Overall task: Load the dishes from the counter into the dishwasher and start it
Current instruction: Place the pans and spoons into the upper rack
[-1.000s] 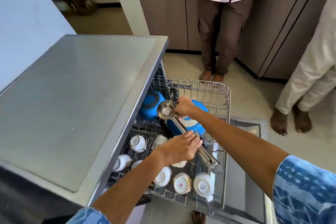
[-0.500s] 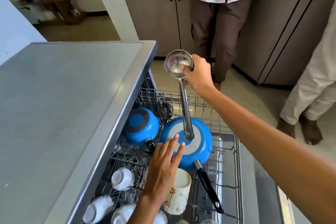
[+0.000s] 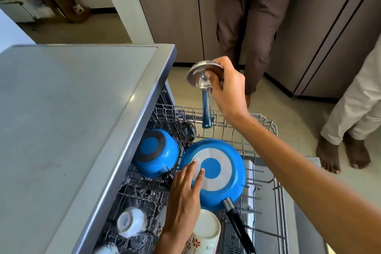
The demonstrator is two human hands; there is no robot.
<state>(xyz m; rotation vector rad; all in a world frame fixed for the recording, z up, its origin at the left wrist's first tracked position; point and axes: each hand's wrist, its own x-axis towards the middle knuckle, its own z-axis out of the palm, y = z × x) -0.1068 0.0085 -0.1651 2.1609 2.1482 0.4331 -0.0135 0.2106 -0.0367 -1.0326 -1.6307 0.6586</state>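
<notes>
rack [image 3: 274, 130] pulled out from under the bench [image 3: 72, 119], grey wire, open grid. in it: blue pot [image 3: 155, 152] upside down, black ring on its base, nearest the bench edge. beside it, touching or nearly so, blue pan [image 3: 214, 173] also upside down, silvery disc with a blue centre on the base, black handle running toward the rack front. behind the pot, a dark round steel piece [image 3: 187, 130], too shadowed to name. nearer the front: white cup [image 3: 131, 221] inverted, print on its base; a taller mug [image 3: 205, 233] with a flower pattern low on its side, lying against the pan's rim.

bench top smooth, matte steel-grey, rounded front edge.

ladle [image 3: 203, 80]: polished steel bowl, shiny, handle hanging straight down with its tip over the rack's back rail. right hand [image 3: 228, 88] grips it at the bowl, fingers curled round the rim, held high above the rack's far end. left hand [image 3: 185, 196] released, fingers straight, fingertips [image 3: 201, 172] lying on the pan's base at its left side; palm over the gap between pan and mug. ladle well above and behind the pan, apart from the left hand.

two people stand by brown cupboards [image 3: 175, 16] beyond, barefoot on a pale floor.
</notes>
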